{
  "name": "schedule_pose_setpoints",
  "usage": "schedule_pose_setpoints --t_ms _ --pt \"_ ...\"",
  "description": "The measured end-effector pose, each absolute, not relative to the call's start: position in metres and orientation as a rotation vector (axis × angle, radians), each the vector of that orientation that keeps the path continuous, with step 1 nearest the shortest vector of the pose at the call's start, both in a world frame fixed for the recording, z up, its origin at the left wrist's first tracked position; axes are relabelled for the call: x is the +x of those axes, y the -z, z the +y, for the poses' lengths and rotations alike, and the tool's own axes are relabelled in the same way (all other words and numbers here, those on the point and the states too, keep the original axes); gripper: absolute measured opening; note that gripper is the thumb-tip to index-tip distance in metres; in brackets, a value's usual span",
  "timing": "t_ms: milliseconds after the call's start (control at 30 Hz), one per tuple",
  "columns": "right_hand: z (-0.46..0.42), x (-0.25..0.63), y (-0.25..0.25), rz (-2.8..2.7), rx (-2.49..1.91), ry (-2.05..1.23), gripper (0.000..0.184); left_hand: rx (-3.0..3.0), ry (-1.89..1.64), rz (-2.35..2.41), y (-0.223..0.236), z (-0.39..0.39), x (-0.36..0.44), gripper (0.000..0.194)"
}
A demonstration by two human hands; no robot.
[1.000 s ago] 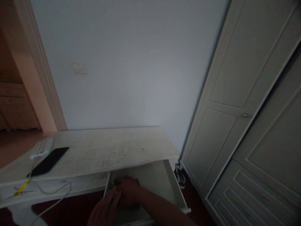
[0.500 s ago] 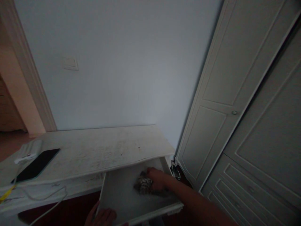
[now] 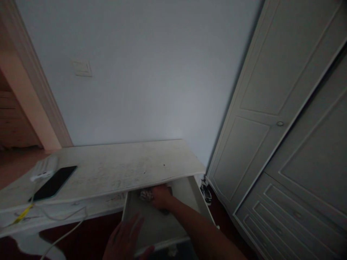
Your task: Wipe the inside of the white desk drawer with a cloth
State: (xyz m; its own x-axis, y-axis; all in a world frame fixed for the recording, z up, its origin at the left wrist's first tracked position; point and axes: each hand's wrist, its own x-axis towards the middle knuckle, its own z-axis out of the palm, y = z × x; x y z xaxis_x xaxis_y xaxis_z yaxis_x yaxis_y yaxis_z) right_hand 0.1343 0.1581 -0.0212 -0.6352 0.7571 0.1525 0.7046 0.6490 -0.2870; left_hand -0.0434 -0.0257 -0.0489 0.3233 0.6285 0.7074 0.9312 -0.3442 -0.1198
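Observation:
A white drawer (image 3: 179,229) is pulled out from under the worn white desk (image 3: 114,159). Deep inside it, by the back left part, my right hand (image 3: 162,196) is closed around a patterned grey cloth (image 3: 146,195), pressed on the drawer bottom. Part of the cloth is hidden under the hand. My left hand (image 3: 125,236) is at the drawer's front left corner, its fingers spread and somewhat blurred. Whether it touches the drawer edge I cannot tell.
On the desk's left lie a dark tablet (image 3: 55,183) and a white power strip (image 3: 45,168). A pale cable (image 3: 65,236) hangs below the front edge, near a yellow tag (image 3: 23,213). Shoes (image 3: 206,193) stand on the floor between desk and wardrobe (image 3: 244,144).
My right hand has moved the cloth left and toward the back of the drawer. My left hand has come up off the left edge, with fingers spreading. The view has shifted slightly.

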Motion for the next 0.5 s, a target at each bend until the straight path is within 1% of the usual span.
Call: schedule_pose_setpoints --t_ms 33,100,167,233,400,500 --pt "0.153 0.126 0.022 -2.701 -1.069 -0.305 0.052 -2.037 0.774 -1.380 0.049 -0.025 -0.044 0.071" --pt "0.138 0.112 0.025 -2.865 -0.826 -0.345 0.040 -2.023 0.773 -1.382 0.049 -0.024 -0.044 0.080" --pt "0.122 0.102 0.027 -2.981 -0.636 -0.415 0.029 -2.037 0.764 -1.385 0.050 -0.024 -0.043 0.085" --pt "0.107 0.098 0.028 -3.047 -0.521 -0.537 0.023 -2.034 0.760 -1.398 0.050 -0.024 -0.042 0.088" --pt "0.089 0.100 0.023 -2.966 -0.293 -0.892 0.022 -2.043 0.738 -1.401 0.048 -0.026 -0.044 0.087" --pt "0.092 0.102 0.023 -2.987 -0.325 -0.950 0.020 -2.076 0.731 -1.390 0.047 -0.026 -0.045 0.077"
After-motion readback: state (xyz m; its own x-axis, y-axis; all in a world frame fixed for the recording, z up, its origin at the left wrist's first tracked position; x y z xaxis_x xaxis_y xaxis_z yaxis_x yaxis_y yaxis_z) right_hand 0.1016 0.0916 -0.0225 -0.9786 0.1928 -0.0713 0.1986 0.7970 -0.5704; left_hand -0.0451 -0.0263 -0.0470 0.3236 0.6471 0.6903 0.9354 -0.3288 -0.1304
